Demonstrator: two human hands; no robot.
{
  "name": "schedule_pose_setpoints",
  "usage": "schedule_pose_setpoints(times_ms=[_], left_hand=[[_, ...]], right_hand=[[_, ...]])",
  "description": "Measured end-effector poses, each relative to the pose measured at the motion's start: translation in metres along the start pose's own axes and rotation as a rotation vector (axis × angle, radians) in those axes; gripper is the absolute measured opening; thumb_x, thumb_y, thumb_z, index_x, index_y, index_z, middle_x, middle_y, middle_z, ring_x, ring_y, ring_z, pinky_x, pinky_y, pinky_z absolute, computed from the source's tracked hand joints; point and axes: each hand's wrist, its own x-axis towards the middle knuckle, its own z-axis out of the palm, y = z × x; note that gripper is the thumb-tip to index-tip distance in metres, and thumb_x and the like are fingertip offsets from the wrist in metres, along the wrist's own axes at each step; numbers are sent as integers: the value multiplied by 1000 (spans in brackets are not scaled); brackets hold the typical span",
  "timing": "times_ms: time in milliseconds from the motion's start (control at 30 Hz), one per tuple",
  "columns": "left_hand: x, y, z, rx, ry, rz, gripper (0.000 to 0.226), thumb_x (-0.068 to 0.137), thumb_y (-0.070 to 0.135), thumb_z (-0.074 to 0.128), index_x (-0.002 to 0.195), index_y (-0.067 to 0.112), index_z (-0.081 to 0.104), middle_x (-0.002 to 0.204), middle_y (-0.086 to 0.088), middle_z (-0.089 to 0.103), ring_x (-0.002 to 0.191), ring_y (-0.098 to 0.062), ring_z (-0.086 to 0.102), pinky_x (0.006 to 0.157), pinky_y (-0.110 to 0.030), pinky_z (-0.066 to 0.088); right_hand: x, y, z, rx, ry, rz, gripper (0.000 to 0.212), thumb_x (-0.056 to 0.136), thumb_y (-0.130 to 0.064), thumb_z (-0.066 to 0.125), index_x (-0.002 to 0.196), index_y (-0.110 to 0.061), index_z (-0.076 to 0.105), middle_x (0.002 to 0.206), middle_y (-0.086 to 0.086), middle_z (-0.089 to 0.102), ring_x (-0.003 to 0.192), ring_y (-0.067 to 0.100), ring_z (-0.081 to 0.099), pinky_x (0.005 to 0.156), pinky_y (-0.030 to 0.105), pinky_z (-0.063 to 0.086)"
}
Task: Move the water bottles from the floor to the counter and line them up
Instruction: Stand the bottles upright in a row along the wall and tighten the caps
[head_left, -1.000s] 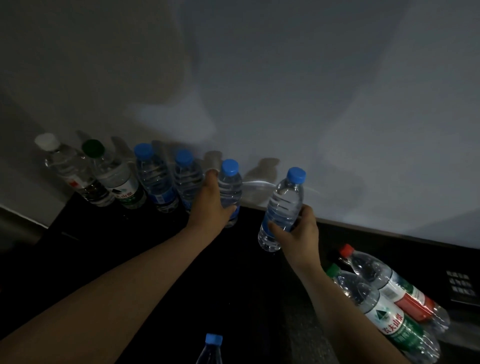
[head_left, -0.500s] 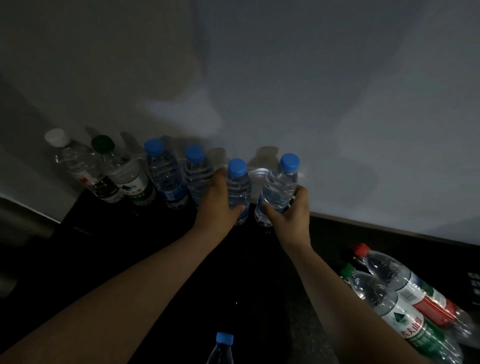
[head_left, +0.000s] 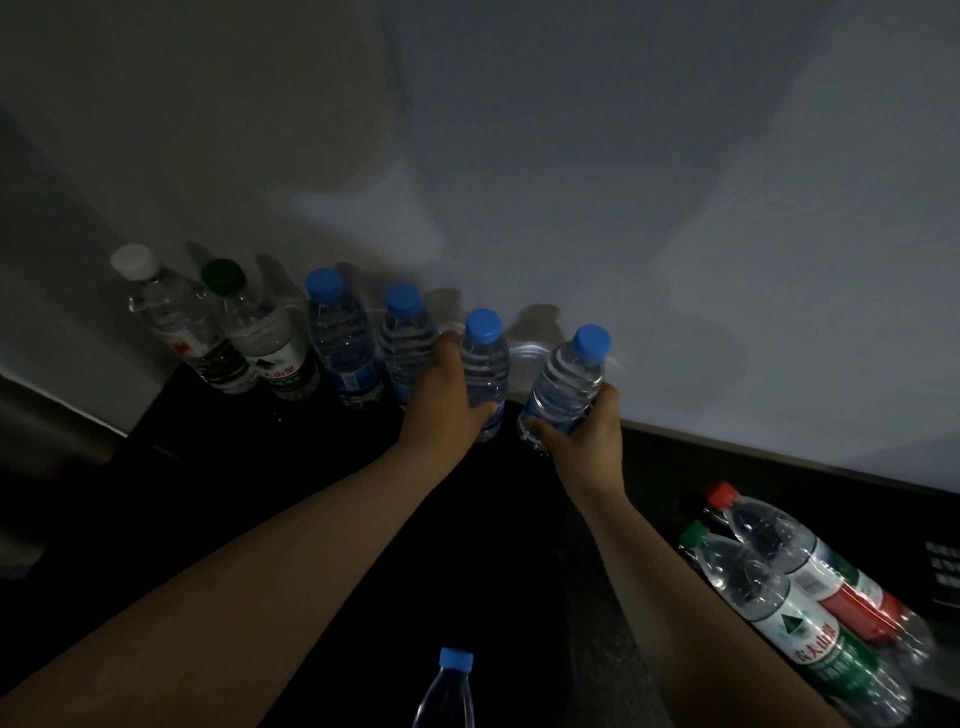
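A row of water bottles stands along the wall on the black counter (head_left: 218, 467): a white-capped bottle (head_left: 176, 322), a green-capped bottle (head_left: 265, 343), then two blue-capped bottles (head_left: 340, 338) (head_left: 408, 343). My left hand (head_left: 441, 400) grips a fifth, blue-capped bottle (head_left: 485, 358) at the row's right end. My right hand (head_left: 584, 431) holds another blue-capped bottle (head_left: 569, 384), tilted to the right, just beside it. Whether its base touches the counter is hidden by my fingers.
Two large bottles, one red-capped (head_left: 810, 566) and one green-capped (head_left: 779, 613), lie on their sides at the right. A blue-capped bottle (head_left: 449, 691) shows at the bottom edge, lower down. A pale wall (head_left: 571, 182) backs the counter.
My right hand has carried its bottle up and left from the middle of the counter to the wall, next to the one in my left hand. The left hand has stayed on its bottle.
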Motion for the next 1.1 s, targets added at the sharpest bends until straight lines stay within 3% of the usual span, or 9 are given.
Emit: schedule_pose_setpoints(times_ms=[100,167,233,367,600,733,1100], left_hand=[[-2,-1,-6,37,-50,-44,69,78,14,78,134,5,37,128,-12,58,115,-25,57,94,-30,46],[-5,0,-9,65,-59,-79,62,79,19,77,130,5,43,128,-12,58,117,-26,56,96,-32,46],[-9,2,-13,79,-59,-102,51,81,22,75,122,7,49,124,-11,60,114,-25,57,89,-27,44],[-25,5,-23,80,-72,-149,35,83,27,73,104,13,50,103,-3,56,104,-22,58,74,-23,37],[-80,-2,-48,72,-217,-263,64,83,38,72,134,10,46,137,-9,52,122,-21,53,100,-32,45],[-122,-6,-62,62,-280,-293,62,83,39,72,133,13,47,132,-6,55,117,-17,54,96,-29,47],[-204,-15,-76,28,-421,-259,61,84,37,71,136,17,45,134,-2,53,119,-14,53,97,-27,47]], right_hand=[[-9,-1,-6,-41,-17,39,73,71,-18,84,128,-28,40,117,-14,54,108,6,56,78,11,45],[-19,0,-12,-77,-32,78,76,73,-22,83,134,-27,38,125,-9,54,115,10,55,89,21,49],[-33,1,-18,-128,-29,112,80,73,-27,83,139,-26,36,136,-3,50,122,14,51,97,29,46],[-72,-1,-30,-154,-46,144,82,74,-33,81,142,-28,34,140,-1,47,123,12,48,94,25,45],[-143,-13,-49,-90,-136,112,48,81,-29,75,121,-39,50,113,-20,56,111,1,56,90,19,48],[-175,-18,-51,-87,-149,116,41,83,-27,73,118,-36,54,110,-19,59,108,-3,57,94,25,50],[-249,-20,-64,-155,-49,183,34,83,-27,74,110,-38,56,105,-18,60,104,-2,57,91,24,50]])
